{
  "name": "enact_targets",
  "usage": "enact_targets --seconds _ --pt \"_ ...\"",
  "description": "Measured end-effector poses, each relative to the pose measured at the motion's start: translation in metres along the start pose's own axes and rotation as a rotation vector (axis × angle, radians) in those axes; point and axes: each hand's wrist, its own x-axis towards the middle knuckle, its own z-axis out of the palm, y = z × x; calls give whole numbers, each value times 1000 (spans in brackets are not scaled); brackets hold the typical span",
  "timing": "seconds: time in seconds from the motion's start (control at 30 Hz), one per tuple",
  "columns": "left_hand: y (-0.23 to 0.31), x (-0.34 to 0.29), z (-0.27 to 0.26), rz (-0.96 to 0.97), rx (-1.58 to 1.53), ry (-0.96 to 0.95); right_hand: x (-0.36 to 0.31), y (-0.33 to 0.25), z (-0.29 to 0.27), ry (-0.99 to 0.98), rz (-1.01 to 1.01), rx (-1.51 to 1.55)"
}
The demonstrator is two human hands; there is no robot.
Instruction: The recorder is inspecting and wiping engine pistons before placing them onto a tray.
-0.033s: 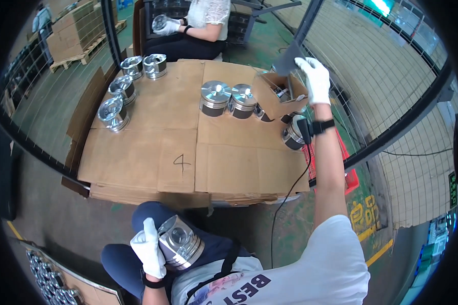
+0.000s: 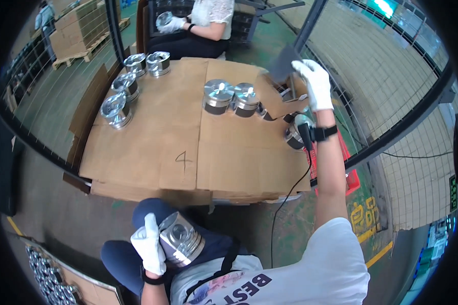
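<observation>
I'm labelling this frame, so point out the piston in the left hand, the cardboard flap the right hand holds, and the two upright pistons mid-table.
piston [image 2: 180, 240], head view, shiny side.
cardboard flap [image 2: 275, 99], head view, face.
two upright pistons [image 2: 218, 94], head view, left one's crown.

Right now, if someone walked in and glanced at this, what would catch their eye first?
Probably the shiny metal piston that the gloved left hand holds in the person's lap at the bottom. Next, the gloved right hand stretched out to a dark sheet at the far right of the cardboard-covered table, where more pistons stand. Across the table, another person holds one too.
</observation>
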Motion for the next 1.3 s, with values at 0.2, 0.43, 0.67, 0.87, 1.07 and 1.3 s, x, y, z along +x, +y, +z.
enact_targets --seconds 0.2,0.43,0.67,0.87,1.07,1.3 --pt "19 1 11 34 -97 -49 -130 -51 58 -859 198 566" --pt "8 7 6 17 -299 -238 -183 -64 151 -1368 220 699" --pt "-1 8 -4 -5 -352 -215 -178 -71 178 -1777 133 693" --pt "-1 9 -4 -28 -343 -206 -203 -108 148 -1667 -121 162" --pt "-5 11 -1 -64 -404 -188 -258 -122 143 -1113 -277 13" --pt "2 7 -1 -93 -378 -163 -309 -94 136 -923 -112 376"
